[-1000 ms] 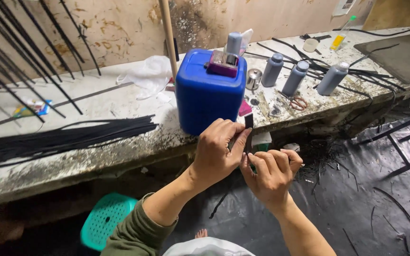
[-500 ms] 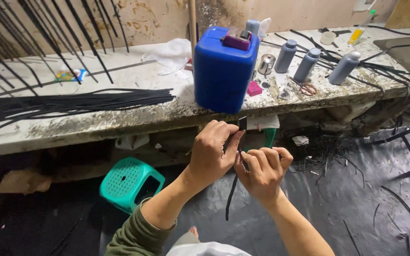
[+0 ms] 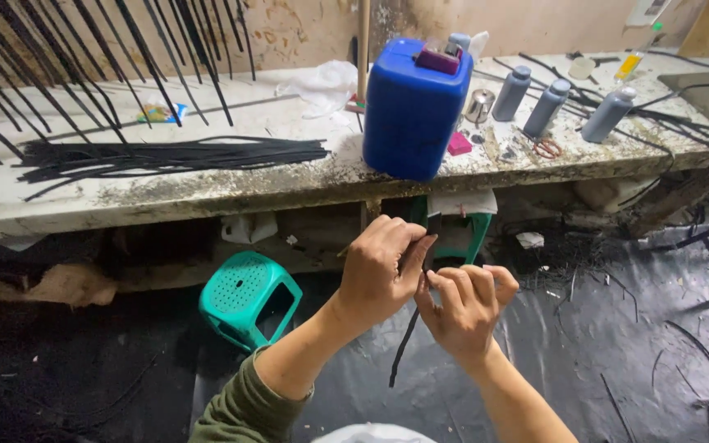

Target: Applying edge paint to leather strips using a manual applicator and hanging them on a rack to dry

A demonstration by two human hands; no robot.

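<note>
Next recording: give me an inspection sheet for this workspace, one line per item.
Surface: long stained bench, worn and speckled along its front edge.
Job's things: thin black strip pinched between both hands, its lower end hanging free.
Clutter: blue jerrycan, three grey bottles, scissors, bundle of black strips lying flat, white plastic bag.
Grippers: left hand and right hand close together below the bench edge, each with a fingertip grip on the strip.
Cables: nothing seen.
Surroundings: teal plastic stool under the bench, black sheet on the floor strewn with strip offcuts, more strips leaning on the wall.
</note>
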